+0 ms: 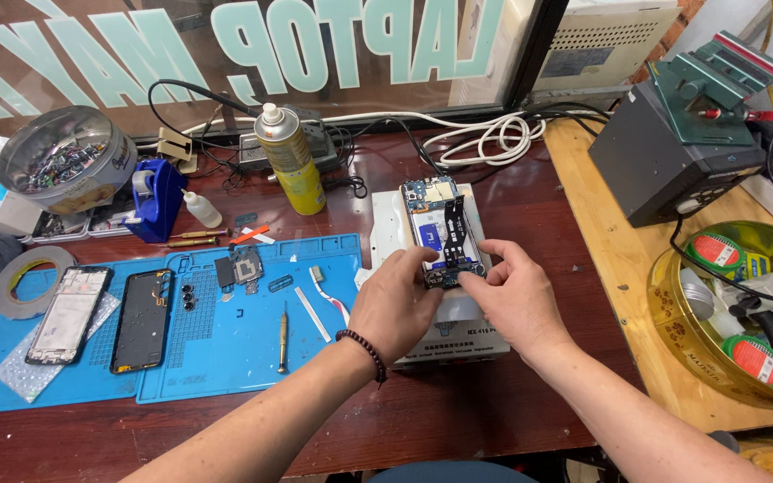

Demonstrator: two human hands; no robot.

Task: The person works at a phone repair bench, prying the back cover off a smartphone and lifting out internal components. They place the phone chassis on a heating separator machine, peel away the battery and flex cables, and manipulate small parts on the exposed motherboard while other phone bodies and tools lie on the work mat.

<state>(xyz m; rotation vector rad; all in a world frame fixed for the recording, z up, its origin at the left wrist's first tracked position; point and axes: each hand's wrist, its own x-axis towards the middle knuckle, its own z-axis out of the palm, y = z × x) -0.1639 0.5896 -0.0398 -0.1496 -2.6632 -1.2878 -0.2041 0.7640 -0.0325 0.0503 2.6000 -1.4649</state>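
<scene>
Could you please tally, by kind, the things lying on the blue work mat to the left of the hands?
Phone frames or panels: 2, a pale one and a black one
Screwdriver: 1
Toothbrush: 1
Small circuit board: 1
Tape roll: 1
Total: 6
Smaller bits on the blue mat are too small to identify.

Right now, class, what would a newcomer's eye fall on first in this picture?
First, the opened phone at the centre, lying on a white box, with the left hand and right hand pinching its lower end. Next, the blue mat to the left, carrying a screwdriver, and the yellow spray can behind it.
</scene>
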